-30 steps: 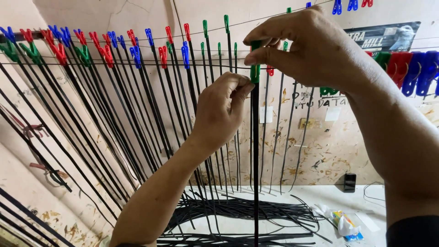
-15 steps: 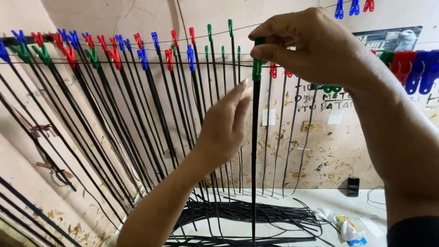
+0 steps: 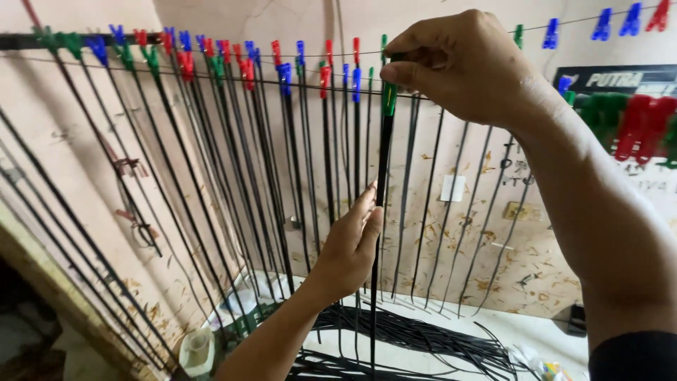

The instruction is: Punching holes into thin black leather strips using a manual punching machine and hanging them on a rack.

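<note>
High on the wall at the right edge hangs a dark rectangular sign (image 3: 620, 79) with pale lettering, partly covered by bunched red and green pegs (image 3: 631, 123). Lower on the stained wall, between the hanging strips, sits a small white square label (image 3: 452, 188), and further right a small yellowish tag (image 3: 517, 210). Down at the bottom right corner of the white bench (image 3: 543, 328) lies a small packet (image 3: 546, 370) in mixed colours, too blurred to make out.

The right hand (image 3: 469, 67) is raised to the line (image 3: 211, 74), knuckles up, thumb and fingers pinched shut on a green peg (image 3: 388, 95) that clamps the top of a black strip (image 3: 379, 233). That strip hangs straight down from the pinch to the bench. The left hand (image 3: 350, 247) reaches up from below, forearm angled in from the bottom edge, palm toward the strip; its fingers are loosely extended and lie against the strip about halfway down, not closed around it.

To the left, many more black strips (image 3: 211, 183) hang from the line under red, blue and green pegs (image 3: 233, 60), and a heap of loose strips (image 3: 409, 339) lies on the bench beneath.
</note>
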